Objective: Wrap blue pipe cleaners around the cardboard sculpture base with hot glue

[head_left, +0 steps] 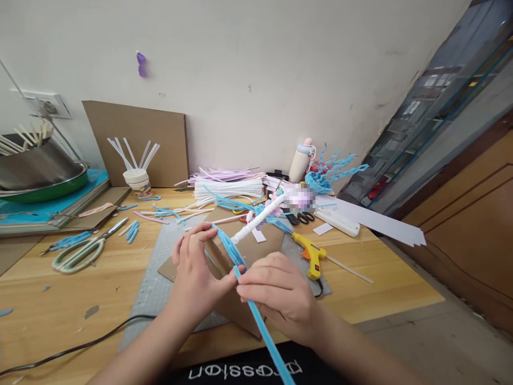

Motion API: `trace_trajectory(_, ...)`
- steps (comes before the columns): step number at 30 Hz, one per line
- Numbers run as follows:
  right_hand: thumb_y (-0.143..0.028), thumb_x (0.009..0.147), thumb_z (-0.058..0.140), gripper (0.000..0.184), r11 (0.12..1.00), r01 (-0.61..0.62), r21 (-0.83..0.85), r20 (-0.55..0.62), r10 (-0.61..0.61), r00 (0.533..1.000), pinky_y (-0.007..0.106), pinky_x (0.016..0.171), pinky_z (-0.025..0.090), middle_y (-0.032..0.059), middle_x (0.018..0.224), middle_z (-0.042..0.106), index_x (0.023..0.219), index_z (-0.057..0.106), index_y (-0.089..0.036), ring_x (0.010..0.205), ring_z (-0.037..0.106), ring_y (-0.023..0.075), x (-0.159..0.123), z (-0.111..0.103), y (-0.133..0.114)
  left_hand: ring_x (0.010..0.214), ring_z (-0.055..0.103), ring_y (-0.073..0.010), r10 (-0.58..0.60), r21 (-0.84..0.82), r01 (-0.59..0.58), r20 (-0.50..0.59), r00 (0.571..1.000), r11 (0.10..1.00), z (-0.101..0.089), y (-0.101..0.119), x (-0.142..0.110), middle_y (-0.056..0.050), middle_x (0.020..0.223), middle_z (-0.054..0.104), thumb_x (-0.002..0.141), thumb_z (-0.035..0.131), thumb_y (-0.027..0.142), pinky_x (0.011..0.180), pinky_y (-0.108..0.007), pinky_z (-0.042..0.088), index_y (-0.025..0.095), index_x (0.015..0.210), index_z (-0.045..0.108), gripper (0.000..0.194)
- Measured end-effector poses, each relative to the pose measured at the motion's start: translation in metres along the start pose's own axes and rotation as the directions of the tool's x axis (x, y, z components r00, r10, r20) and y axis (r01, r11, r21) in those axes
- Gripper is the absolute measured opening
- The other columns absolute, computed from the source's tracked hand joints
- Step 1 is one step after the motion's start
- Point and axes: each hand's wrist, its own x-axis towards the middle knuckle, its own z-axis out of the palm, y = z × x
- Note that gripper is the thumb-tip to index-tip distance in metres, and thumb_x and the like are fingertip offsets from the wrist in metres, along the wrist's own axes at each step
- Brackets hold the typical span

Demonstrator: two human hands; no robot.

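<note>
My left hand [197,267] is closed around a looped bundle of light-blue pipe cleaners [229,247], its fingers at the top and its thumb at the lower end. My right hand [278,291] meets it there, pinching a blue pipe cleaner strand [267,341] that trails down toward my lap. Just beyond the bundle lies a white-wrapped stem [259,218], its far end blurred out in pink and purple. Under both hands is a piece of brown cardboard [240,315] on a grey cutting mat [150,278].
A yellow glue gun [312,256] lies to the right. Scissors [86,251] and short blue pieces [131,231] are at the left. White pipe cleaners [230,190], a paper cup [137,182], a bottle [300,160] and curled blue pipe cleaners [320,182] stand along the back. A black cable [92,337] crosses front left.
</note>
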Motion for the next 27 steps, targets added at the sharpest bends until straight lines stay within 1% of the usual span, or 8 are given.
trace_trajectory(4,-0.003,0.088,0.054,0.038,0.997,-0.008,-0.074,0.028,0.01,1.0,0.037,0.084,0.055,0.0069,0.112,0.075,0.12,0.063,-0.023,0.101,0.069,0.0221,-0.021,-0.008,0.007,0.125,0.051,-0.0356,0.001,0.015,-0.001,-0.014,1.0,1.0,0.001,0.006,-0.001,-0.016,0.131,0.053,0.072,0.073,0.042,0.105,-0.06,0.031,0.021,0.122,0.041,0.063)
trace_trajectory(7,-0.008,0.087,0.053,0.033,0.937,-0.245,-0.25,-0.209,0.194,0.958,0.04,0.082,0.055,0.0081,0.106,0.073,0.114,0.064,-0.024,0.097,0.069,0.0238,-0.052,-0.026,0.025,0.125,0.051,-0.0368,0.006,0.029,-0.006,-0.004,1.0,1.0,0.0,0.01,0.0,-0.017,0.131,0.053,0.07,0.075,0.043,0.104,-0.061,0.031,0.021,0.123,0.042,0.066)
trace_trajectory(9,-0.023,0.09,0.053,0.011,0.705,-0.632,-0.32,-0.375,0.519,0.768,0.037,0.068,0.053,0.007,0.088,0.073,0.093,0.064,-0.023,0.08,0.069,0.0242,-0.075,-0.043,0.042,0.125,0.05,-0.0373,0.021,0.03,-0.021,-0.003,1.0,0.999,0.0,0.012,0.0,-0.018,0.131,0.053,0.07,0.075,0.043,0.104,-0.062,0.031,0.02,0.123,0.042,0.067)
trace_trajectory(10,-0.031,0.09,0.053,0.014,0.487,-0.787,-0.379,-0.354,0.71,0.609,0.034,0.058,0.049,0.0054,0.079,0.072,0.085,0.063,-0.023,0.069,0.067,0.0235,-0.085,-0.051,0.05,0.125,0.05,-0.0375,0.026,0.028,-0.026,-0.005,1.0,0.999,-0.001,0.012,-0.001,-0.018,0.131,0.053,0.07,0.075,0.042,0.104,-0.062,0.031,0.02,0.123,0.042,0.067)
trace_trajectory(12,-0.05,0.087,0.052,0.031,0.135,-0.851,-0.508,-0.243,0.925,0.292,0.033,0.053,0.041,0.0049,0.072,0.07,0.071,0.059,-0.024,0.066,0.065,0.0261,-0.101,-0.063,0.064,0.125,0.051,-0.0376,0.023,0.023,-0.023,-0.004,1.0,0.999,-0.001,0.011,-0.002,-0.018,0.131,0.053,0.07,0.075,0.043,0.104,-0.063,0.031,0.02,0.123,0.042,0.067)
trace_trajectory(14,-0.062,0.084,0.05,0.042,0.019,-0.828,-0.561,-0.166,0.977,0.135,0.032,0.053,0.038,0.0047,0.068,0.069,0.064,0.056,-0.025,0.067,0.064,0.0271,-0.109,-0.069,0.075,0.125,0.051,-0.0378,0.016,0.019,-0.016,-0.004,1.0,1.0,-0.002,0.009,-0.003,-0.019,0.13,0.053,0.071,0.074,0.044,0.104,-0.064,0.03,0.02,0.122,0.042,0.065)
trace_trajectory(24,-0.04,0.074,0.054,0.018,-0.016,-0.934,-0.356,-0.045,0.999,0.001,0.03,0.051,0.037,0.0019,0.058,0.061,0.07,0.055,-0.023,0.056,0.058,0.0202,-0.124,-0.075,0.099,0.127,0.049,-0.037,0.038,0.009,-0.038,-0.01,0.999,0.999,-0.002,0.009,-0.004,-0.02,0.13,0.052,0.072,0.073,0.045,0.106,-0.061,0.029,0.019,0.124,0.042,0.066)
trace_trajectory(27,-0.043,0.079,0.048,0.021,0.031,-0.998,-0.059,0.05,0.998,0.028,0.028,0.049,0.039,-0.0014,0.057,0.055,0.074,0.053,-0.023,0.049,0.051,0.015,-0.125,-0.09,0.084,0.129,0.048,-0.0366,0.03,0.0,-0.03,0.004,1.0,1.0,-0.003,0.009,-0.005,-0.019,0.13,0.052,0.072,0.074,0.044,0.107,-0.061,0.028,0.019,0.124,0.042,0.067)
